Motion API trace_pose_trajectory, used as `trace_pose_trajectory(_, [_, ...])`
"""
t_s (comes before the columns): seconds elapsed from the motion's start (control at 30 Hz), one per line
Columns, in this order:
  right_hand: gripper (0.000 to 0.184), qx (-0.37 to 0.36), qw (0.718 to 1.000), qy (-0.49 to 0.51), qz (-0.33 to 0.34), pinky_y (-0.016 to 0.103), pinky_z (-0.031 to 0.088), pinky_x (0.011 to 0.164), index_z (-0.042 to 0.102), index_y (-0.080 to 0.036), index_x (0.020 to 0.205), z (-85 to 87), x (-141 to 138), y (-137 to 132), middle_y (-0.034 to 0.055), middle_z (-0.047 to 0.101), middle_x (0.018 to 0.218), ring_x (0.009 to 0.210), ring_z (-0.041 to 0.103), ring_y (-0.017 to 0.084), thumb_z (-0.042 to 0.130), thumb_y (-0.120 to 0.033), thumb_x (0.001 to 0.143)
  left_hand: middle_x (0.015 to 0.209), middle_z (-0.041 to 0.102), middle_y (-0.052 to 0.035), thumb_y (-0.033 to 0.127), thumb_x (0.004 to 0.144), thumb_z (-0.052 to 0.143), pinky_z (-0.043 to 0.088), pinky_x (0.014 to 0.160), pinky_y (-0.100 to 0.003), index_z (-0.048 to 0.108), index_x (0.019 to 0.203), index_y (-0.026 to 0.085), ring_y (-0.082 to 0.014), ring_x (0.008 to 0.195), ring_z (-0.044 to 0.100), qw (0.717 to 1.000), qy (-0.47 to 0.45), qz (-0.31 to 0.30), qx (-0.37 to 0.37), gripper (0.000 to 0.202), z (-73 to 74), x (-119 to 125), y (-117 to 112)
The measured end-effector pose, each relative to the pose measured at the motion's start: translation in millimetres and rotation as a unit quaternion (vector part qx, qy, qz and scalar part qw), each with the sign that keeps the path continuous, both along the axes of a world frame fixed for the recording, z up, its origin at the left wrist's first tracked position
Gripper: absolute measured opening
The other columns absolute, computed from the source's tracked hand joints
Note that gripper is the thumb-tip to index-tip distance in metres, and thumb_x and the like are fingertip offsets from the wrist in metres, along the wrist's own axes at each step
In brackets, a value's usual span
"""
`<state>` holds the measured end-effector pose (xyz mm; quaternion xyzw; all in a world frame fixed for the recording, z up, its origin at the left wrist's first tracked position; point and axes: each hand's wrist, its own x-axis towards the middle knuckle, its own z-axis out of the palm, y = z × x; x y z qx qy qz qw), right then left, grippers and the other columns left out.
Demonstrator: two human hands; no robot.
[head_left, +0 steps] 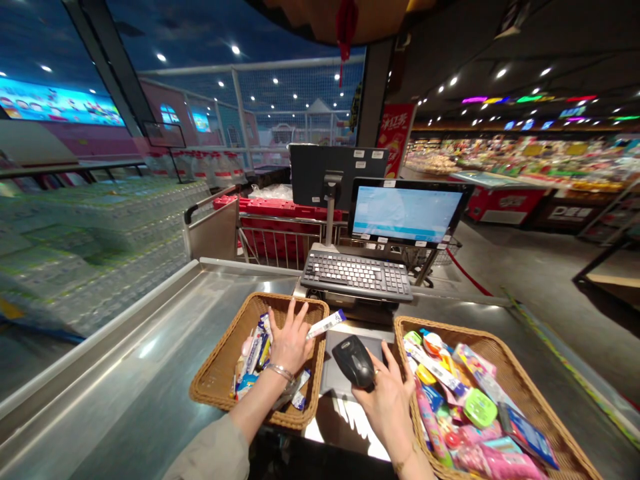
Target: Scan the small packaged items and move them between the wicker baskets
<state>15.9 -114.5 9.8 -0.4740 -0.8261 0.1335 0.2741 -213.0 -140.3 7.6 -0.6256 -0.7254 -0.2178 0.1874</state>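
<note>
My left hand [290, 343] is over the left wicker basket [210, 367]. Its outer fingers are spread, while a slim white-and-blue packet [327, 323] is pinched on its thumb side and sticks out past the basket's right rim. Inside that basket, partly hidden by my hand and forearm, lie several small wrapped snacks [256, 352]. A black handheld barcode scanner [353, 361] is in my right hand [387, 397], its head pointing up and left between the two baskets. Close to this hand's right side stands a second wicker basket [520, 360] holding colourful packaged sweets and toys [465, 393].
Beyond the baskets are a black keyboard [357, 273], a lit screen [407, 213] and a second monitor [335, 175] seen from behind. A metal counter [165, 347] stretches left, with a raised edge. A shopping cart [277, 240] and stacked bottled drinks [100, 233] stand farther off.
</note>
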Motion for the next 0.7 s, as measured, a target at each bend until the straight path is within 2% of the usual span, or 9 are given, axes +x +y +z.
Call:
trace_pose_trajectory(0.3, [0.027, 0.007, 1.0, -0.012, 0.005, 0.064, 0.016, 0.113, 0.075, -0.029, 0.095, -0.4, -0.7, 1.1, 0.0023, 0.069, 0.126, 0.141, 0.038, 0.034, 0.062, -0.02, 0.073, 0.148, 0.054, -0.0078, 0.019, 0.081, 0.061, -0.008, 0.114, -0.076, 0.068, 0.085, 0.022, -0.0368, 0.146, 0.035, 1.0, 0.009, 0.006, -0.011, 0.009, -3.4, -2.2, 2.0])
trace_pose_trajectory(0.7, [0.026, -0.022, 1.0, 0.002, 0.008, 0.064, 0.013, 0.114, 0.075, -0.028, 0.093, 0.2, -0.5, 1.4, 0.0024, 0.068, 0.128, 0.142, 0.037, 0.033, 0.061, -0.019, 0.072, 0.147, 0.054, -0.0074, 0.019, 0.08, 0.062, -0.006, 0.114, -0.077, 0.068, 0.085, 0.022, -0.0378, 0.145, 0.036, 1.0, -0.002, 0.005, -0.01, 0.008, 0.3, -1.5, 3.4])
